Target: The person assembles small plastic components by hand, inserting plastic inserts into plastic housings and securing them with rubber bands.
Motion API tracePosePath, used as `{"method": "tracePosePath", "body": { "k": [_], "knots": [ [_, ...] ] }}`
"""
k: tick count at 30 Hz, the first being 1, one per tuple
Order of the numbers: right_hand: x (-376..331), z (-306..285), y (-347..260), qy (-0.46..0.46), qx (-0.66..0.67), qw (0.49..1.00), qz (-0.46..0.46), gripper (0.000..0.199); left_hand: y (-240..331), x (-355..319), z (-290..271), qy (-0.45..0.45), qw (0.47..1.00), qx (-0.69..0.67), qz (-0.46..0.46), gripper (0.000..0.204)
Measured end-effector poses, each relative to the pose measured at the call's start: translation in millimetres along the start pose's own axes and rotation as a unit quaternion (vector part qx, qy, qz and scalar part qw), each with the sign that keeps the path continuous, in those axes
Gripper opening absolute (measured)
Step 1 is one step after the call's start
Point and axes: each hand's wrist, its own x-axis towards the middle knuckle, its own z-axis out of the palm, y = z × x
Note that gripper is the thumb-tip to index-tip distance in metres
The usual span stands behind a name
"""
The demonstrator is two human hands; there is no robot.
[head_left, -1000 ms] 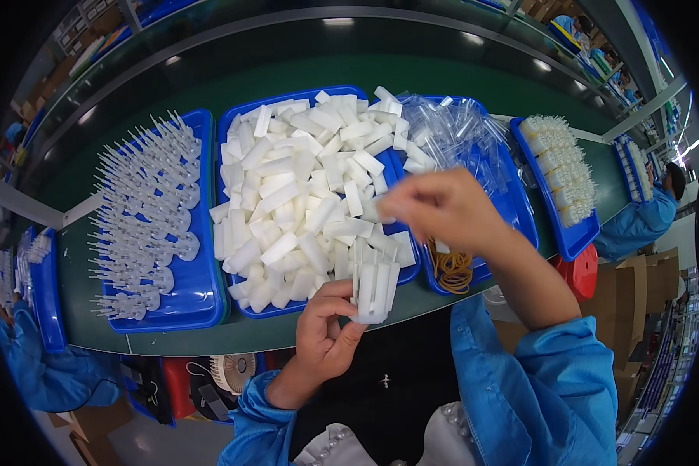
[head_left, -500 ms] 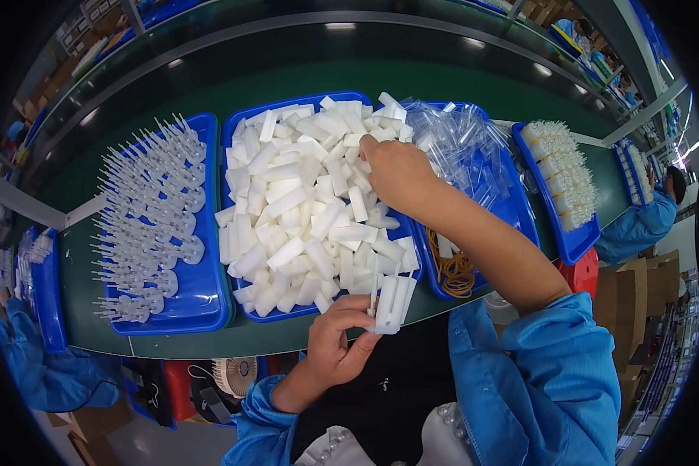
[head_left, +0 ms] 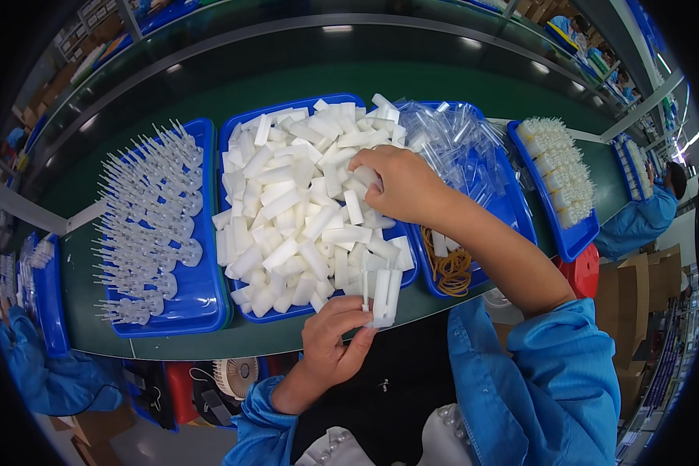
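Near the front edge of the table, my left hand (head_left: 338, 338) pinches a translucent white plastic holder (head_left: 384, 320). White foam sleeves (head_left: 387, 291) stand upright on it, beside a thin bare pin. My right hand (head_left: 402, 185) reaches over the right side of a heap of white foam pieces (head_left: 287, 203). Its thumb and forefinger curl round a foam piece (head_left: 363, 175) in the heap; the other fingers are partly hidden. The heap overfills a blue tray (head_left: 227, 138) in the middle of the table.
At left, a blue tray (head_left: 202, 299) carries rows of pronged white plastic holders (head_left: 151, 225). Clear plastic sleeves (head_left: 462, 147) and tan rubber bands (head_left: 449, 272) lie in a blue tray under my right forearm. Farther right, another tray (head_left: 576, 245) holds bundled white parts. Co-workers sit at both sides.
My right hand has moved slightly nearer and its fingers have curled in at the heap. The holder in my left hand has turned a little and sits more upright.
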Motion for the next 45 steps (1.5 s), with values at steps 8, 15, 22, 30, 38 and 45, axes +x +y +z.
{"method": "tracePosePath", "body": {
  "k": [8,15,22,30,38,45],
  "knots": [
    [-14.8,-26.5,-24.8,0.001,0.13,0.99,0.051,0.027,4.2,4.0,4.2,-0.014,0.997,0.073,0.015,0.024],
    [-36.9,-36.4,-33.1,-0.061,0.372,0.919,0.114,0.032,2.8,7.9,9.0,-0.018,0.992,0.12,0.032,0.02],
    [-46.6,-52.7,-52.8,-0.093,0.381,0.903,0.174,0.031,2.3,8.0,12.0,-0.02,0.985,0.167,0.049,0.02],
    [-65.5,-43.5,-53.2,-0.105,0.388,0.906,0.134,0.029,0.8,8.2,14.3,-0.009,0.986,0.161,0.048,0.036],
    [-69.4,-70.8,-53.2,-0.219,0.458,0.849,0.148,0.03,3.7,3.7,14.7,-0.011,0.992,0.124,0.027,0.03],
    [-72.9,-68.8,-48.3,-0.235,0.465,0.84,0.149,0.019,5.3,2.7,14.4,-0.009,0.996,0.083,0.034,0.023]
  ]
}}
